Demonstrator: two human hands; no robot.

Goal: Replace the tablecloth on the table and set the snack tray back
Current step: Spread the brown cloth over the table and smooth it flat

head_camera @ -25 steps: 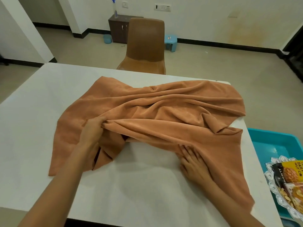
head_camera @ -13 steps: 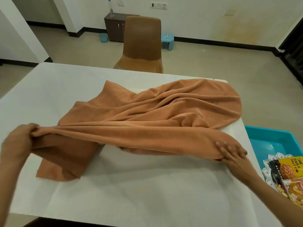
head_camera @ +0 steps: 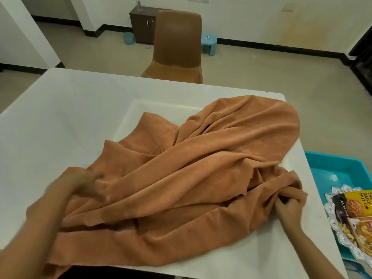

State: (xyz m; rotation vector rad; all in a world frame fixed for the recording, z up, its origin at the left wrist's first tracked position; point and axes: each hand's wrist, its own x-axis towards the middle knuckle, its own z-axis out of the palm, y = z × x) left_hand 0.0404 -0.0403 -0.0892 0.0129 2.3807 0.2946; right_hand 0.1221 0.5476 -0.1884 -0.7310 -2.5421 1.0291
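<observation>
Two steps remained: the cloth (head_camera: 181, 178) lay crumpled on the table (head_camera: 60, 121), bunched in the right hand (head_camera: 289, 202) at 4 o'clock. The grip of the blurred left hand (head_camera: 76, 190) was undetermined. The tray (head_camera: 329, 208) was kept off-table, at 4 o'clock.

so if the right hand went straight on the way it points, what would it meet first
Probably the bunched folds of the tablecloth that the right hand grips; depth is unclear.

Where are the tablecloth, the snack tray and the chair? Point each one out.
tablecloth (head_camera: 201, 178), head view, on its middle folds.
snack tray (head_camera: 329, 206), head view, on its silver left rim.
chair (head_camera: 178, 37), head view, on its backrest.
</observation>
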